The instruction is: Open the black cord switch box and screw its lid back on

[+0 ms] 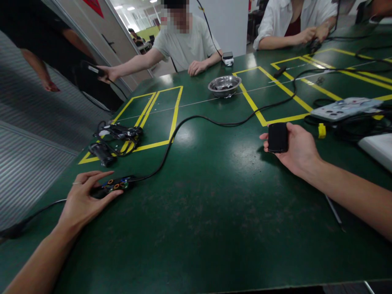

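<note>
Head view: over a dark green tabletop (196,228) with a worn, glossy surface, the left hand (87,194), a ring on one finger, curves its thumb and forefinger around a small black device with orange rings and blue and green parts showing on top (116,185). The gap between thumb and forefinger is about as wide as the device; I cannot tell whether they press on it. A long black cable (211,119) runs from the device's right end across the table to the far right.

The right hand (301,149), palm turned up, holds a flat black rectangular piece with rounded corners (278,138), well apart from the device. A small yellow piece (321,130) lies beside this hand.

Beyond the left hand sit a tangled bundle of black cables (121,134) and a stubby black cylinder (102,153), by yellow tape outlines (175,118). A round silvery metal bowl (224,86) with small dark contents stands farther back, before a seated person in a pale T-shirt (188,45).
</note>
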Action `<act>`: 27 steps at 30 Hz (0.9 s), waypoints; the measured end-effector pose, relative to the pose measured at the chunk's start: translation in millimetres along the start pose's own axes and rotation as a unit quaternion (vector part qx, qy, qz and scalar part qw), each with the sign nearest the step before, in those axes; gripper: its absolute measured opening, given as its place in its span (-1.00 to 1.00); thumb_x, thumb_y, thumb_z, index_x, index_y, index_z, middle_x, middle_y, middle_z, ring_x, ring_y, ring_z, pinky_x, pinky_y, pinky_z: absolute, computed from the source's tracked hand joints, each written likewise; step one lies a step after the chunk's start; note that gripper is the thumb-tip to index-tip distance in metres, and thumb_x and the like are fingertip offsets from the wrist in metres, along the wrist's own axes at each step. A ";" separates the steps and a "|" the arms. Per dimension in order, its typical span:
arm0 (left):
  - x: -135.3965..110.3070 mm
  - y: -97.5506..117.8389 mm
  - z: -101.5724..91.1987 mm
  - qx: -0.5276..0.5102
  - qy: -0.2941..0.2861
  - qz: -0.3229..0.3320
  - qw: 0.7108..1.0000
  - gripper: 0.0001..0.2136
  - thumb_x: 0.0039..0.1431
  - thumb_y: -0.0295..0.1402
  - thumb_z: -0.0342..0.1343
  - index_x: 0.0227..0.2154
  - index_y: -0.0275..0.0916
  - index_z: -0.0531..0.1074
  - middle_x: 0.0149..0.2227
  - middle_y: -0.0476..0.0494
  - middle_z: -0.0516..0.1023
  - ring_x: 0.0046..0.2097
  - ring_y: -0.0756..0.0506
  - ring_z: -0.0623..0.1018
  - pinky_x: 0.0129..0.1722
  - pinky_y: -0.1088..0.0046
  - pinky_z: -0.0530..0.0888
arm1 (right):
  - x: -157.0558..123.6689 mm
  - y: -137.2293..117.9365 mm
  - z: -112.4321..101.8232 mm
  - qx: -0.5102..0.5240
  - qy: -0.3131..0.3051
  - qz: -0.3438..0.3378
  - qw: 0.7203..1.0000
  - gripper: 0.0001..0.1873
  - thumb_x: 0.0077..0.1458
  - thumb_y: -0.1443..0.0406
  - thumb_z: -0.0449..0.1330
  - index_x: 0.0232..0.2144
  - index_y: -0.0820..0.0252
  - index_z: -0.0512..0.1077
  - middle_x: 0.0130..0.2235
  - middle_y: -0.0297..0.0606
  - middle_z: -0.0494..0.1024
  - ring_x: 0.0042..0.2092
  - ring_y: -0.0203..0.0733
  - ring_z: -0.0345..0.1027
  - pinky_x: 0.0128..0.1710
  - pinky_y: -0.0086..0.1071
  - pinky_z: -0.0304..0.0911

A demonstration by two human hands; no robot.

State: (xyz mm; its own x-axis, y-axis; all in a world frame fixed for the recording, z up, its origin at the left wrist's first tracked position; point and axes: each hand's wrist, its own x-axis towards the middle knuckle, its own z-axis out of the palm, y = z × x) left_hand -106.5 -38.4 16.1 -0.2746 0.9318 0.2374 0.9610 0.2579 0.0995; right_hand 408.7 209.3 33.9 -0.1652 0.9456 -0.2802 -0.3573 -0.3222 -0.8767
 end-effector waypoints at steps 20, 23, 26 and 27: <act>41.9 11.0 -28.9 0.105 0.106 -0.050 0.988 -0.59 0.24 -0.11 -0.05 0.02 -0.26 0.37 -0.25 -0.10 0.49 -0.25 -0.10 0.50 -0.25 0.47 0.36 | 0.5 9.8 -11.2 -0.684 -0.116 -0.341 0.634 -0.44 0.21 0.09 -0.03 0.10 0.35 0.34 0.07 0.21 0.36 0.13 0.37 0.16 0.05 0.35 0.05; 60.6 21.6 -29.8 0.123 0.118 -0.044 0.984 -0.60 0.29 -0.15 -0.14 -0.03 -0.29 0.42 -0.33 -0.08 0.47 -0.36 -0.06 0.43 -0.31 0.47 0.30 | -16.3 12.6 4.2 -0.708 -0.130 -0.387 0.576 -0.42 0.23 0.16 -0.02 0.20 0.40 0.22 0.20 0.20 0.25 0.24 0.33 0.03 0.18 0.27 -0.05; 68.3 41.3 -19.4 0.148 0.132 -0.067 0.978 -0.61 0.29 -0.15 -0.15 -0.05 -0.29 0.42 -0.39 -0.07 0.44 -0.39 -0.06 0.41 -0.33 0.47 0.26 | -45.5 24.5 37.6 -0.710 -0.212 -0.435 0.511 -0.48 0.26 0.20 -0.06 0.18 0.40 0.23 0.17 0.16 0.29 0.20 0.22 0.14 0.13 0.14 0.12; 68.6 47.7 -15.0 0.154 0.126 -0.073 0.977 -0.61 0.28 -0.13 -0.13 -0.05 -0.28 0.42 -0.40 -0.06 0.43 -0.38 -0.07 0.41 -0.33 0.46 0.24 | -55.3 32.3 51.9 -0.694 -0.256 -0.452 0.498 -0.50 0.27 0.21 -0.07 0.16 0.39 0.24 0.15 0.14 0.31 0.17 0.19 0.17 0.10 0.10 0.18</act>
State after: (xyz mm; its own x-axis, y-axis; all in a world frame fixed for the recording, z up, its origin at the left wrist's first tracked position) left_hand -79.9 34.0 51.6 -0.3716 0.7961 0.4776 0.8636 0.4853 -0.1368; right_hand 358.6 144.3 41.3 -0.8535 0.4260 0.3000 0.4233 0.9027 -0.0776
